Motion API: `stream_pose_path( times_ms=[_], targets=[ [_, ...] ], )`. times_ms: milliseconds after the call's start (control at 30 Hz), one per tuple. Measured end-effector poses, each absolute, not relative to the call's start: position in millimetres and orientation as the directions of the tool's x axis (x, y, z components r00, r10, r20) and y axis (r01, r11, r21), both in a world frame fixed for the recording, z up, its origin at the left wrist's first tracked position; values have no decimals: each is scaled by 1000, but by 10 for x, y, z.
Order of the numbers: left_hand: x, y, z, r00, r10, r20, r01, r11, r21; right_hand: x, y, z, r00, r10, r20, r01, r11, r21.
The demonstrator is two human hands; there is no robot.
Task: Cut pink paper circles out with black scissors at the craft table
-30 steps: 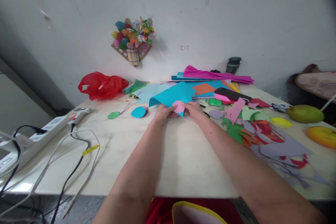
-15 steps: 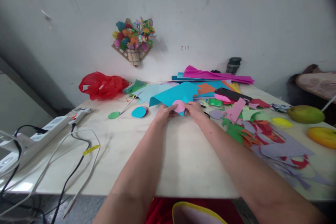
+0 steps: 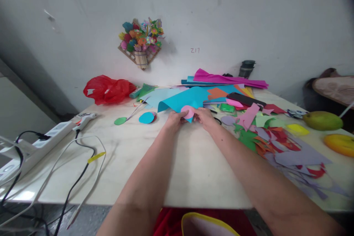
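A small pink paper circle lies against the near corner of a large blue paper sheet, whose left edge curls up. My left hand is closed on the circle's left side, its thumb on top, with the sheet beneath. On the right side my right hand pinches the blue sheet near the circle's edge. A blue tip of the sheet shows between the hands, below the circle. The undersides of the fingers are hidden.
Blue circles and a green circle lie left. A red bag sits behind. Paper scraps, a black phone and mangoes are right. A power strip and cables lie at far left.
The pink circle has shifted very slightly left between my hands. Both hands keep nearly the same place and hold.
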State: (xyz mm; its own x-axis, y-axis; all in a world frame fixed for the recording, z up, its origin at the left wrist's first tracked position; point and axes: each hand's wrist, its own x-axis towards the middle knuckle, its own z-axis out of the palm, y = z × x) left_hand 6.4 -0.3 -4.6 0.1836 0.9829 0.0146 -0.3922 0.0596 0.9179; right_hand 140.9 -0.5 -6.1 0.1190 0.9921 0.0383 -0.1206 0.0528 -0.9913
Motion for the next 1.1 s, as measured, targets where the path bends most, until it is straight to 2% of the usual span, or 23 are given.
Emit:
stream_pose_path(
  times_ms=[300,500,867,1000,1100],
  targets=[
    [56,-27,-19,157,987,-28,-344,81,936,1409,-19,-59,119,992,47,-92,59,-994],
    [21,35,-40,190,981,-41,-396,115,911,1408,-8,-77,138,985,100,-52,108,-993],
    [-1,11,-52,247,969,10,-367,84,926,1404,0,-93,148,982,118,-46,126,-991],
    [8,20,-61,190,982,11,-311,49,949,1406,4,-56,142,987,76,27,73,-997],
    [6,42,-66,111,994,-6,-282,37,959,1481,1,11,122,989,86,201,60,-978]
  ],
)
